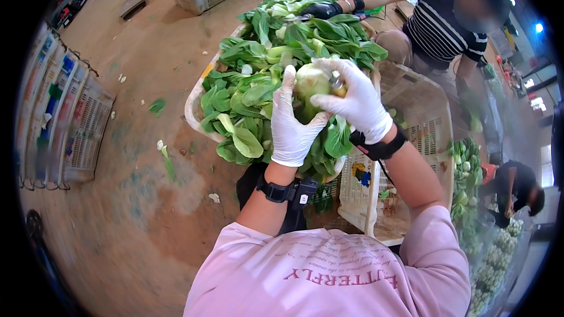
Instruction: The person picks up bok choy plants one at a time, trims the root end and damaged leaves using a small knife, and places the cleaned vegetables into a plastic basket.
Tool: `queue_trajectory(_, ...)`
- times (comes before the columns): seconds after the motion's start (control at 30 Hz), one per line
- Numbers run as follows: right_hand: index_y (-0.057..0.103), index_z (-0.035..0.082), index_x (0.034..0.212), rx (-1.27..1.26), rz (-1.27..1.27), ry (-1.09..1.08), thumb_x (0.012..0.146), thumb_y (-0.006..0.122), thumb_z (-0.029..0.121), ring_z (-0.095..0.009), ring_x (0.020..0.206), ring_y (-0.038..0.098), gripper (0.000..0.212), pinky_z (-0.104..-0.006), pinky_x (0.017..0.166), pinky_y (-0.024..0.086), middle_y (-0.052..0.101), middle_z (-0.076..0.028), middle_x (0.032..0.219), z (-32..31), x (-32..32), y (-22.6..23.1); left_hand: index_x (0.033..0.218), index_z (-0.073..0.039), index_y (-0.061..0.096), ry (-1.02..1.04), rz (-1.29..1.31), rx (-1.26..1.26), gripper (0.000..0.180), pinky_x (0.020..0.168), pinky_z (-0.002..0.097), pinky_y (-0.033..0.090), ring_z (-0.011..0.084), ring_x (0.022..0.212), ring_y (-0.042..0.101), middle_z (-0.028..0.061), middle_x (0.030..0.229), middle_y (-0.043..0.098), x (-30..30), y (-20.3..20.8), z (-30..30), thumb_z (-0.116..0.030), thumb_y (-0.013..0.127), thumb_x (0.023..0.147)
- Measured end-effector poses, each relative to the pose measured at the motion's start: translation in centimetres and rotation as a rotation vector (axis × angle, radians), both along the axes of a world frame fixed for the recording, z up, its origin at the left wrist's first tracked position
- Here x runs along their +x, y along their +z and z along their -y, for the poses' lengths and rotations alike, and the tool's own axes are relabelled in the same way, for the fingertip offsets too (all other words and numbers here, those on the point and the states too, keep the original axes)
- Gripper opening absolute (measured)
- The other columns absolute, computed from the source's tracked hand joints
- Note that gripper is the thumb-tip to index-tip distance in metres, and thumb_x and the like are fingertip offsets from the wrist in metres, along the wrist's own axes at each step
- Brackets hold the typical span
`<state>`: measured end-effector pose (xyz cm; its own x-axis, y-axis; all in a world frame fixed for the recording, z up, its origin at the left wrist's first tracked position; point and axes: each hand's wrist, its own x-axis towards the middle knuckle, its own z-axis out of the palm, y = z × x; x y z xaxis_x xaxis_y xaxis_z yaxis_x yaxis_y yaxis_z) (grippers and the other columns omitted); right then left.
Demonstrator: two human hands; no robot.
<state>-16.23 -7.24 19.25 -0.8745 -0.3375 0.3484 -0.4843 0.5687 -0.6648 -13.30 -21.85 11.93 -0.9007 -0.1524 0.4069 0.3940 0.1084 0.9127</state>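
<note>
A head of bok choy [312, 81] is held with its pale base up, over a basket [195, 103] heaped with leafy bok choy [244, 91]. My left hand [295, 126], in a white glove, is closed around its left and near side, thumb stretched across below. My right hand [358, 97], also gloved in white, grips the base from the right, fingers over the top and thumb in front. A small shiny piece [338, 87] shows in the right palm; its kind is hard to make out. The leaves of the held head are partly hidden by my hands.
An upright plastic crate [414, 91] stands right of the basket. Across from me, a person in a striped shirt [437, 26] reaches a black-gloved hand [323, 10] into the heap. Stacked crates [88, 123] stand left; leaf scraps [169, 164] litter the floor. More bok choy [464, 170] lies right.
</note>
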Motion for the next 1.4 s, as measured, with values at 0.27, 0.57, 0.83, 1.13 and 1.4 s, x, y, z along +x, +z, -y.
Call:
queue_trajectory(0.27, 0.048, -0.002, 0.131, -0.623, 0.631, 0.25, 0.079, 0.068, 0.002, -0.013, 0.104, 0.058, 0.055, -0.0273, 0.093, 0.045, 0.06, -0.008, 0.117, -2.6, 1.5, 1.4, 0.135, 0.001, 0.042, -0.565, 0.163, 0.314, 0.077, 0.092, 0.0326, 0.044, 0.0161, 0.104, 0.056, 0.0073, 0.117, 0.058, -0.6, -0.9, 0.3, -0.025, 0.081, 0.074)
queue_trajectory(0.57, 0.062, 0.001, 0.113, -0.178, 0.307, -0.001, 0.079, 0.075, 0.016, -0.008, 0.076, 0.049, 0.04, -0.0231, 0.07, 0.044, 0.056, -0.002, 0.091, -3.1, 1.3, 0.6, 0.129, 0.0, 0.045, -0.503, 0.378, 0.453, 0.05, 0.09, 0.027, 0.047, 0.013, 0.1, 0.058, 0.0058, 0.115, 0.059, -0.3, 0.2, 0.0, -0.003, 0.066, 0.084)
queue_trajectory(0.83, 0.061, 0.005, 0.115, -0.225, 0.147, -0.14, 0.086, 0.066, 0.018, -0.01, 0.063, 0.054, 0.032, -0.0248, 0.059, 0.044, 0.06, -0.004, 0.077, -3.3, 1.3, 0.0, 0.13, -0.003, 0.045, -0.506, 0.477, 0.783, 0.049, 0.097, 0.0272, 0.041, 0.0115, 0.107, 0.054, 0.0042, 0.12, 0.056, -0.5, 0.1, 0.3, -0.009, 0.065, 0.085)
queue_trajectory(1.13, 0.064, 0.018, 0.084, 0.651, -0.473, -0.067, 0.08, 0.066, 0.024, -0.021, 0.057, 0.061, 0.008, -0.0337, 0.05, 0.047, 0.055, -0.003, 0.063, -2.7, 1.3, 0.1, 0.121, -0.001, 0.053, -0.377, 0.292, 0.418, 0.04, 0.091, 0.0268, 0.048, 0.0138, 0.101, 0.06, 0.006, 0.112, 0.062, -0.9, -1.4, -0.4, -0.001, 0.068, 0.083)
queue_trajectory(1.4, 0.063, 0.017, 0.086, 0.814, -0.493, -0.179, 0.08, 0.064, 0.022, -0.021, 0.059, 0.061, 0.008, -0.0334, 0.052, 0.046, 0.054, -0.004, 0.064, -2.8, -0.1, -0.9, 0.12, -0.001, 0.053, -0.305, 0.235, 0.297, 0.044, 0.086, 0.0275, 0.048, 0.0128, 0.096, 0.06, 0.0056, 0.108, 0.063, -0.9, -1.2, -0.1, -0.001, 0.07, 0.079)
